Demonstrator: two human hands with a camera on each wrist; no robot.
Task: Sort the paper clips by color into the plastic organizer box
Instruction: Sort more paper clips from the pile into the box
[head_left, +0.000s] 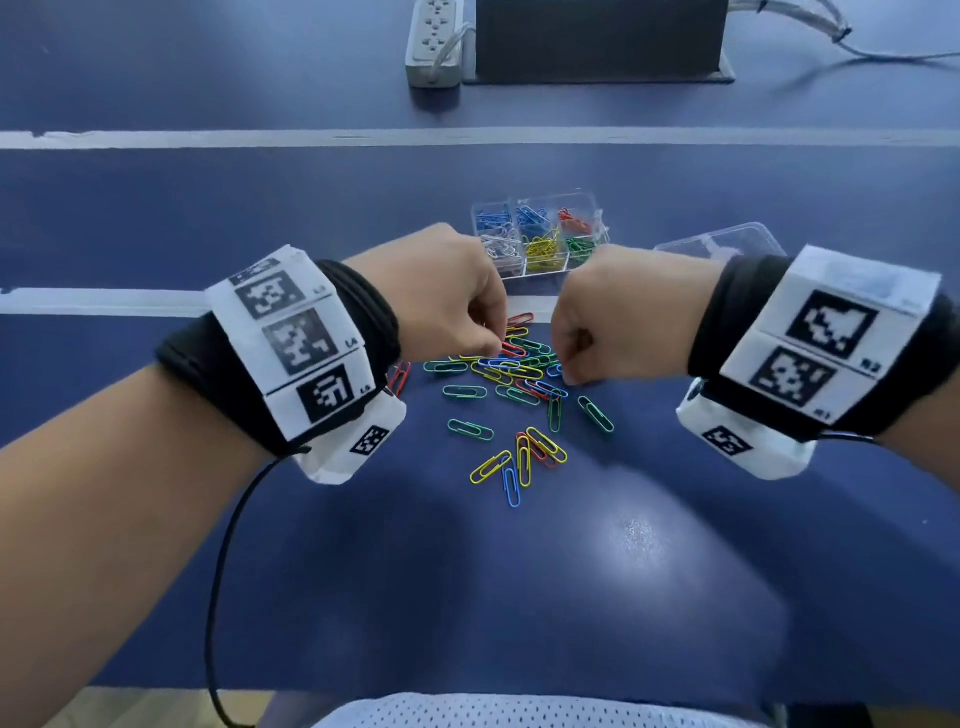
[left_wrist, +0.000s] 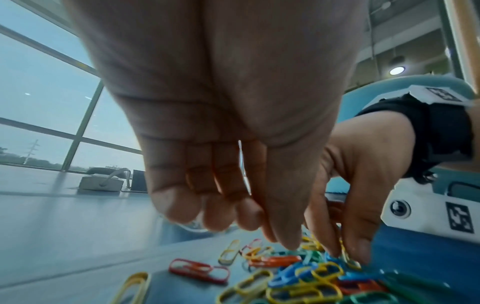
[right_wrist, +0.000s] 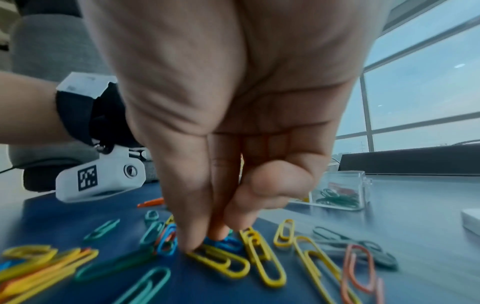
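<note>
Down low, both hands work the pile of paper clips (head_left: 511, 374) on the blue table (head_left: 649, 571).

Left hand (head_left: 441, 291): knuckles up, fingers curled under toward the palm, thumb and forefinger tips drawn close together at the far left edge of the pile. From the left wrist view the fingertips (left_wrist: 285, 236) hang just above the clips; whether a clip is caught between them cannot be told.

Right hand (head_left: 618, 317): also curled, thumb and forefinger tips (right_wrist: 192, 244) brought together and pressed down among the clips. They touch a yellow clip (right_wrist: 221, 263) and a blue clip (right_wrist: 226, 242) lying on the table; an actual pinch on either one cannot be told.

Pile: yellow, green, blue and red clips mixed, some overlapping, a few strays nearer the body.

Clear organizer box (head_left: 540, 236): on the table just beyond the hands, open, six compartments. Blue in the two far left ones, red far right, white near left, yellow near middle, green near right. Its clear lid (head_left: 727, 241) lies to the right of the box, partly behind the right wrist.
</note>
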